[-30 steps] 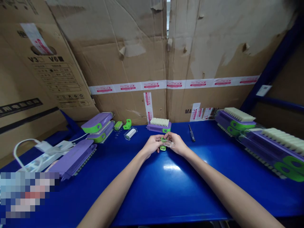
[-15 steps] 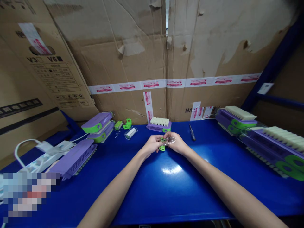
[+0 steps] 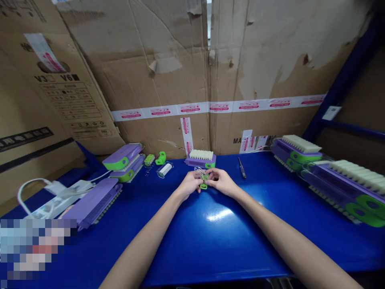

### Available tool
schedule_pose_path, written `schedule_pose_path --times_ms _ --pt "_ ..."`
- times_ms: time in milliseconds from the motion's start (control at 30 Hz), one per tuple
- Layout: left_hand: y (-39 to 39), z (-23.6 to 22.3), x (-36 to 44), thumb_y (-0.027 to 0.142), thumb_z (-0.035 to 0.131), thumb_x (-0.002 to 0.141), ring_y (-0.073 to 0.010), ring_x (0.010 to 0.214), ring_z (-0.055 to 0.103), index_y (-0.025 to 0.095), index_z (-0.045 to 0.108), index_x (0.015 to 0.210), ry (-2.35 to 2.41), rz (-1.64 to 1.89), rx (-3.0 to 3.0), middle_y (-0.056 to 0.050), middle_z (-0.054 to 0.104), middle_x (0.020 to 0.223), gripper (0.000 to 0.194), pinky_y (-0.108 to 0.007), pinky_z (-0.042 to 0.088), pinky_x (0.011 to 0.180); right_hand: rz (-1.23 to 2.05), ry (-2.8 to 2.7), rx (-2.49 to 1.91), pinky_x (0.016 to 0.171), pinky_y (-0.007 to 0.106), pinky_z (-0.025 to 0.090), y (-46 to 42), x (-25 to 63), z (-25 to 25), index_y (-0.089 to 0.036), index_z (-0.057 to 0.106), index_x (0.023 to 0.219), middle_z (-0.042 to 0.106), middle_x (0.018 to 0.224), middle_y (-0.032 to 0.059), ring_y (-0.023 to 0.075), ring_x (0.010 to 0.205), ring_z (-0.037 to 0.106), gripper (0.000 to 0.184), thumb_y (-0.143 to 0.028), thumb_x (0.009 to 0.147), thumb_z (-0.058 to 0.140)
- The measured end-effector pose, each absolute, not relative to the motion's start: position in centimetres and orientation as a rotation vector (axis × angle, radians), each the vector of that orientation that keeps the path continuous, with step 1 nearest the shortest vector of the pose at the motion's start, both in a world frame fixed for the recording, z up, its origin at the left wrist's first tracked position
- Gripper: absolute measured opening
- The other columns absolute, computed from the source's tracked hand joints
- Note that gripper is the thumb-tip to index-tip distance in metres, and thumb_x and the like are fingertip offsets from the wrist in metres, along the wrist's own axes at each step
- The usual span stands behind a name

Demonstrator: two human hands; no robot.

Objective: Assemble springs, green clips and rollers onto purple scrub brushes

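Note:
My left hand (image 3: 189, 184) and my right hand (image 3: 223, 181) meet above the middle of the blue table, fingers closed in a pinch. Between them is a small green plastic part (image 3: 203, 186), gripped from both sides. A shiny, see-through ridged piece (image 3: 199, 173) sticks up at its upper left, close to my left fingertips; which fingers bear it is hard to make out. Just behind my hands lies a purple and green brush head (image 3: 200, 160), its pale bristles upward.
Stacked purple brush heads stand left (image 3: 122, 156) and right (image 3: 300, 146). A screwdriver (image 3: 242, 167) lies right of my hands. Leftward are a clear case with a white strip (image 3: 165, 170), a green bracket (image 3: 161, 157) and a power strip (image 3: 57, 200). Cardboard (image 3: 150, 80) walls the back.
The see-through ridged piece has swung from pointing right, across my right fingers, to pointing up and left. My right fingers have shifted onto the green part.

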State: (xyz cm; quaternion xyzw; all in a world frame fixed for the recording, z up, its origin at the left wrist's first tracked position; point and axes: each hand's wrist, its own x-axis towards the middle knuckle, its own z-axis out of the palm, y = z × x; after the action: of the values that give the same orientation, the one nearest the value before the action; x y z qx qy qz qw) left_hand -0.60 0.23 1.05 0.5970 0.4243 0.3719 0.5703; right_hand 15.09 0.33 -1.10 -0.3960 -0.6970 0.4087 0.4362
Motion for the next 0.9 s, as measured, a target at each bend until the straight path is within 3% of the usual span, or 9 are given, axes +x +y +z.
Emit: schedule_pose_path --times_ms 200,367,600,900 --pt "0.16 1.0 -0.6 0.011 0.06 0.063 -0.0055 0.049 0.049 0.011 0.064 0.108 0.976 0.899 1.414 -0.004 0.064 0.077 0.045 -0.013 0.037 0.036 0.991 -1.757 -0.99 0.059 0.024 0.043 0.27 14.96 -1.14 -0.014 0.06 0.095 0.056 0.064 -0.0029 0.0113 0.059 0.052 0.028 -0.017 0.067 0.062" --pt "0.14 1.09 -0.49 0.012 0.061 0.065 -0.0044 0.048 0.049 0.012 0.059 0.117 0.963 0.863 1.463 -0.008 0.066 0.09 0.052 -0.013 0.037 0.035 0.932 -1.701 -1.068 0.059 0.023 0.043 0.31 14.59 -1.28 -0.015 0.059 0.089 0.056 0.066 -0.0027 0.0114 0.06 0.052 0.025 -0.012 0.064 0.059" --pt "0.33 0.86 -0.47 0.007 0.058 0.064 -0.0037 0.048 0.049 0.012 0.058 0.119 0.947 0.846 1.466 -0.008 0.067 0.091 0.056 -0.012 0.037 0.035 0.843 -1.714 -1.106 0.053 0.023 0.04 0.17 14.62 -1.2 -0.016 0.057 0.087 0.056 0.062 -0.0024 0.0125 0.056 0.053 0.021 -0.022 0.067 0.06" --pt "0.17 1.06 -0.29 0.006 0.06 0.061 -0.0038 0.047 0.048 0.011 0.06 0.114 0.958 0.854 1.45 -0.004 0.065 0.079 0.054 -0.012 0.036 0.036 0.882 -1.663 -1.181 0.05 0.021 0.037 0.15 14.35 -0.74 -0.017 0.056 0.082 0.055 0.059 -0.0032 0.012 0.054 0.051 0.023 -0.022 0.063 0.066"
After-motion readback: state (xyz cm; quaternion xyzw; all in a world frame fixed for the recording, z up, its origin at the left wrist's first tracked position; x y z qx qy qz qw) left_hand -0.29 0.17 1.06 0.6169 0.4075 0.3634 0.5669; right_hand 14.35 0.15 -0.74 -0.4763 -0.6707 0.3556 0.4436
